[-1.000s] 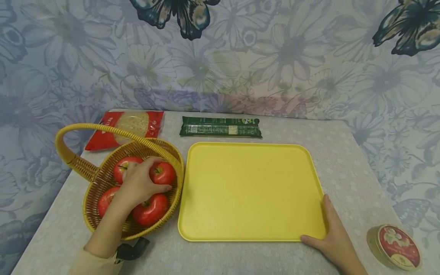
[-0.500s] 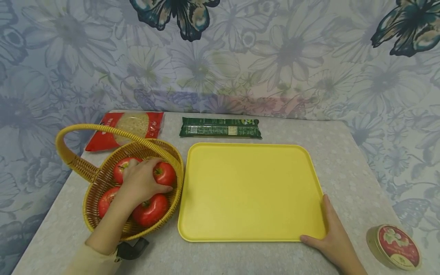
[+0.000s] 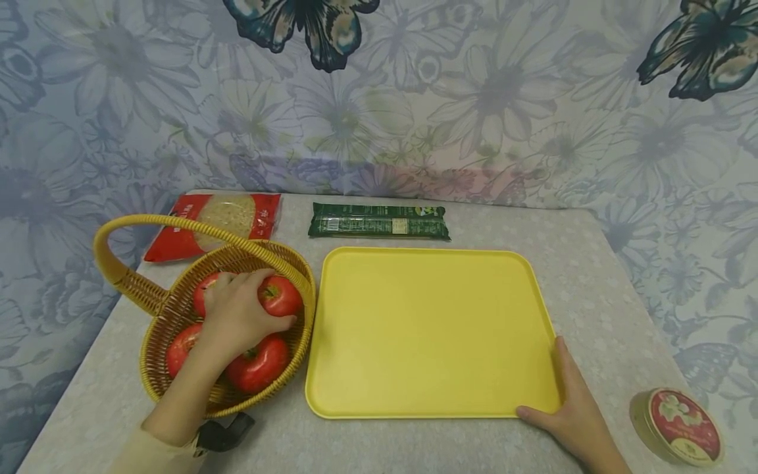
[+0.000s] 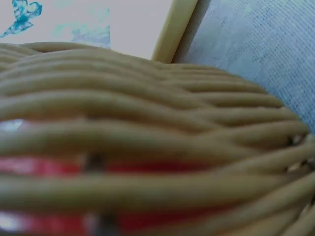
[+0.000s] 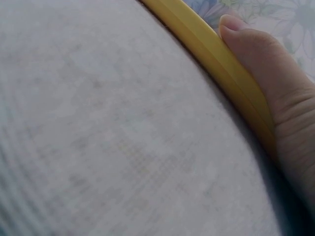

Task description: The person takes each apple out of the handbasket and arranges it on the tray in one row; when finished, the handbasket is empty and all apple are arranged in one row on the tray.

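Inside a wicker basket [image 3: 296, 378] at the left, my left hand [image 3: 237, 316] grips a red tomato [image 3: 281, 296] at the right rear, thumb on its near side. More tomatoes lie about the hand: one in front [image 3: 260, 365], one at the left [image 3: 182, 347] and one behind [image 3: 204, 293], partly hidden by the fingers. In the left wrist view the basket weave [image 4: 147, 98] covers most of the picture, with red showing through. My right hand [image 3: 577, 411] holds the near right corner of a yellow tray [image 3: 432, 329]; the thumb [image 5: 256, 54] lies along its rim in the right wrist view.
Behind the basket lies a red bag [image 3: 216, 224] with a clear window. A green packet [image 3: 379, 220] lies behind the tray. A round tin with a red lid [image 3: 681, 421] stands at the near right. The basket's tall handle [image 3: 177, 222] arches over its far side.
My left hand has shifted only slightly within the basket, around the same tomato. The right hand and the tray look unmoved.
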A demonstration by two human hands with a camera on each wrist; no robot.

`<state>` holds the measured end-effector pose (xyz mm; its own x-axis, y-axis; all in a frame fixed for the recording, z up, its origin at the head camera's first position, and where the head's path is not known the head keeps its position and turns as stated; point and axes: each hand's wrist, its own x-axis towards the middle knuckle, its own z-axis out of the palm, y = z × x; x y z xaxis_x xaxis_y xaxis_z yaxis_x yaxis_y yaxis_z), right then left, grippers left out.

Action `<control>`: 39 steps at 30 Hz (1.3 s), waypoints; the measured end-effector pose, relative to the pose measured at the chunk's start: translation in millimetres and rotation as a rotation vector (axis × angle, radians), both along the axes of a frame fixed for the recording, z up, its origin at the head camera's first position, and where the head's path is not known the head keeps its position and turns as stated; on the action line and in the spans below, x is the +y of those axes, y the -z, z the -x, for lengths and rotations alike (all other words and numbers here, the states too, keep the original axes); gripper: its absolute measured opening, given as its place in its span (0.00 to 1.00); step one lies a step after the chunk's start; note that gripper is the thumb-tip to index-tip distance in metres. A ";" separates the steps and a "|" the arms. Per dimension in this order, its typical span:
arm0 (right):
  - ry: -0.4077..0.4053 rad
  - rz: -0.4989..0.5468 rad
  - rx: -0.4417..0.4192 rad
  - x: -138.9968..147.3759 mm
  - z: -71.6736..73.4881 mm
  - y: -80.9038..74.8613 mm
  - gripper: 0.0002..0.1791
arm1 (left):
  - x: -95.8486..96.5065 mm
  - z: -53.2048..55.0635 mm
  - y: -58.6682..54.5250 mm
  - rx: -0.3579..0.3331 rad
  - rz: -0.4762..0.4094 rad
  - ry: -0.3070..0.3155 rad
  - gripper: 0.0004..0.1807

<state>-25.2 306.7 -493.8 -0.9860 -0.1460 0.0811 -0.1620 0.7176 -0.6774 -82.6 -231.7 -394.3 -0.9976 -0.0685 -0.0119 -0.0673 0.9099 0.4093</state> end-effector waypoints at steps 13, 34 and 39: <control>0.000 0.005 0.009 -0.2 0.5 -1.2 0.75 | -12.0 -31.7 -32.6 0.032 -0.131 -0.138 0.55; -0.014 0.013 0.008 -1.0 0.5 -1.0 0.74 | -1.6 -80.6 -43.6 0.122 -0.375 -0.160 0.49; -0.010 0.015 0.008 -0.8 0.8 -0.6 0.75 | 14.7 -92.8 -55.0 0.145 -0.374 -0.110 0.46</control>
<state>-26.0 306.0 -493.2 -0.9837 -0.1549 0.0908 -0.1745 0.7054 -0.6869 10.2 -217.0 -339.4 -0.9778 -0.1920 0.0838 -0.0731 0.6876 0.7224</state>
